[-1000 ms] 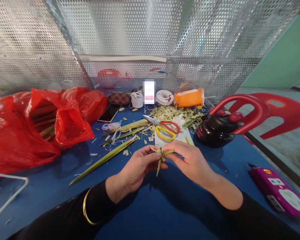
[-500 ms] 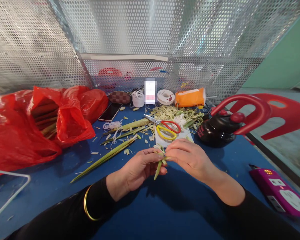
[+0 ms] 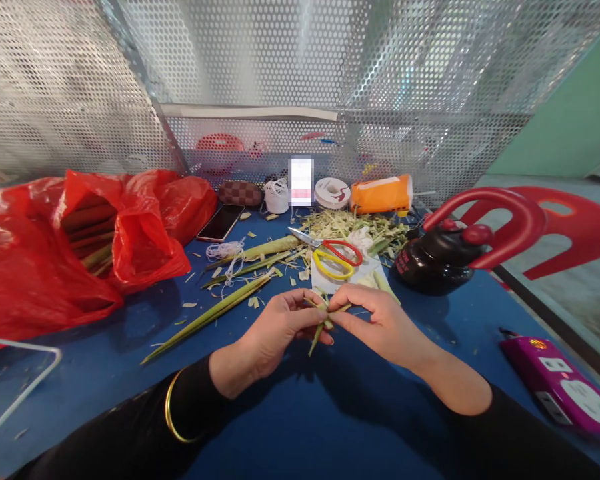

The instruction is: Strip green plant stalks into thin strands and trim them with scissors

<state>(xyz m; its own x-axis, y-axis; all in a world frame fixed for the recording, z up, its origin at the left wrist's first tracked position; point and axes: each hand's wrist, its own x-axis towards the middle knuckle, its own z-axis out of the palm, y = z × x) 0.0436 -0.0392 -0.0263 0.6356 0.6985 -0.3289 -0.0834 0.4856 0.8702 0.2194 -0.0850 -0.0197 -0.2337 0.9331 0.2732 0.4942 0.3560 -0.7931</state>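
Both hands have drawn closer at frame centre, over the blue table (image 3: 330,413). Left hand (image 3: 275,330) and right hand (image 3: 380,320) each pinch the folded leaf strips (image 3: 321,319) between thumb and fingertips, likely holding the folds tight; one loose end hangs below the fingers.

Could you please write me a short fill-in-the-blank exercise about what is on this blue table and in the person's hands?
1. The left hand and right hand together pinch a small piece of folded green ____.
2. The scissors have one red handle loop and one ____ loop.
3. The plastic bag holding long leaves is ____.
4. On the left wrist sits a gold ____.

Missing words: leaf; yellow; red; bangle
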